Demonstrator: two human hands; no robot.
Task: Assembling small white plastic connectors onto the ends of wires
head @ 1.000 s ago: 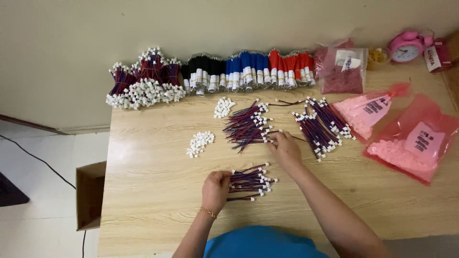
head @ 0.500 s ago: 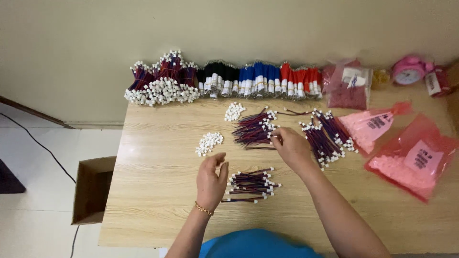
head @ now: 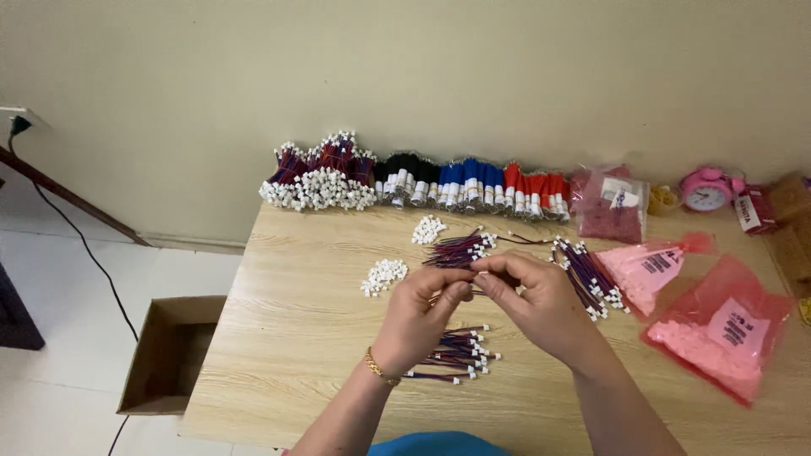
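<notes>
My left hand point(head: 425, 308) and my right hand point(head: 532, 300) meet above the middle of the wooden table point(head: 279, 338). Together they pinch a thin red-and-blue wire point(head: 475, 281) between their fingertips. Below them lies a small bunch of wires with white plugs point(head: 460, 355). Just beyond my hands lies a larger pile of the same wires point(head: 456, 249). To the left sits a heap of small white connectors point(head: 384, 275), and a second heap point(head: 429, 229) lies farther back. A third wire bundle point(head: 587, 274) lies to the right.
Bundles of wires in purple, black, blue and red point(head: 414, 181) line the wall edge. Pink bags of small parts point(head: 718, 325) lie at the right, with a pink alarm clock point(head: 705, 190) behind. An open cardboard box point(head: 169, 350) stands on the floor at left.
My left hand rose from the near wire bunch and my right hand drew back from the far pile; both now meet on one wire. The camera has shifted.
</notes>
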